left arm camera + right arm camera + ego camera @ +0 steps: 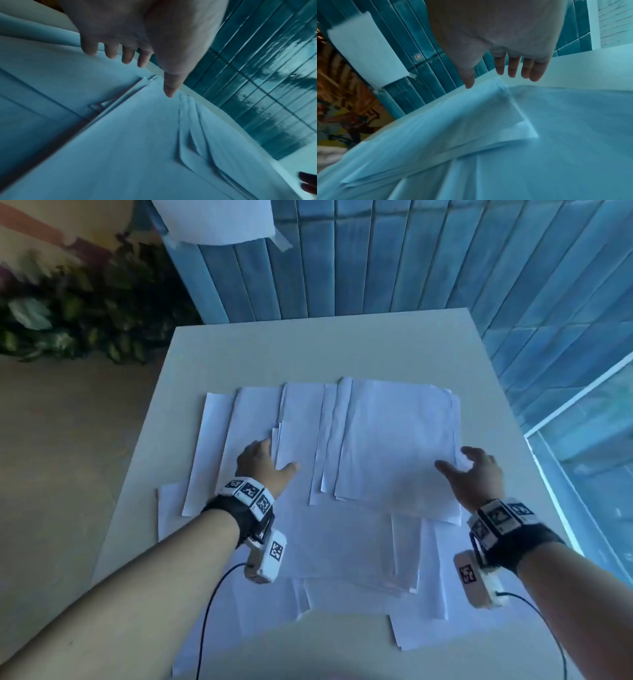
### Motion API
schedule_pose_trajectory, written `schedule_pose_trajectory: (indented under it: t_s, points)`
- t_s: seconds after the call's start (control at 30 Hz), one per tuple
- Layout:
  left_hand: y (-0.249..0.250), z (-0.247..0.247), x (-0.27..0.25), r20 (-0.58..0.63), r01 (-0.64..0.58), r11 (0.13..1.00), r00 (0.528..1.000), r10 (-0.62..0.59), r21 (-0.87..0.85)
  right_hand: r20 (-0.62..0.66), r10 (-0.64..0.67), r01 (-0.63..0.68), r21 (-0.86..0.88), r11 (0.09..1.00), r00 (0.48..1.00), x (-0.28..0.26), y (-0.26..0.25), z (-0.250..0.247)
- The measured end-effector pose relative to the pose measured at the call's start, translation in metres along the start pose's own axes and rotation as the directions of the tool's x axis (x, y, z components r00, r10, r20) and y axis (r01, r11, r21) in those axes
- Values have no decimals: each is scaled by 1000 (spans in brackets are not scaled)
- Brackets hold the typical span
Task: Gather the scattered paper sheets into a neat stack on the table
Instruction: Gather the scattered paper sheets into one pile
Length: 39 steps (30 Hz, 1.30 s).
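Risk, as I judge it: pushing inward too fast could buckle or crease the loose sheets (394, 440), or slide the near ones off the worktop (325, 347) edge. My left hand (263, 463) lies spread on the left sheets; my right hand (474, 474), fingers spread, sits at the right edge of the top pile. The paper lies between and below both hands.

No words, numbers or brand names can be read anywhere. The paper sheets (394, 440) at the frame's centre look blank, and the wrist bands (248, 491) at lower left and right carry only black-and-white square marker patterns.
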<state>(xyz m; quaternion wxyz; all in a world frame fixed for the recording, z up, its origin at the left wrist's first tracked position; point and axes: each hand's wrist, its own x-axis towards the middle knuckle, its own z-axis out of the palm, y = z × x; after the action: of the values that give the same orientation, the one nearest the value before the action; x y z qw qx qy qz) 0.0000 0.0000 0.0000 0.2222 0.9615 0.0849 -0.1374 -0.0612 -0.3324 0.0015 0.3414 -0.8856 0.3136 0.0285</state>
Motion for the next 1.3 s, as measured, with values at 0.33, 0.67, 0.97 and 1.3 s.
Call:
schedule_pose_trajectory:
  t_s: [0.33,0.67,0.97,1.3]
  points:
    - [-27,14,-3,-69,337,939,940,-333,64,-39,182,-186,-238,953,982,16,-15,20]
    - [-9,21,-29,-42,72,997,996,-73,-36,73,30,-9,-276,961,997,-29,-31,53]
    - [-56,-9,-40,-208,270,952,932,-295,-141,-14,37,-39,-209,977,999,-40,-3,29]
    - [-40,9,-57,-33,306,952,951,-306,-28,86,69,-46,-244,969,994,-65,-21,42]
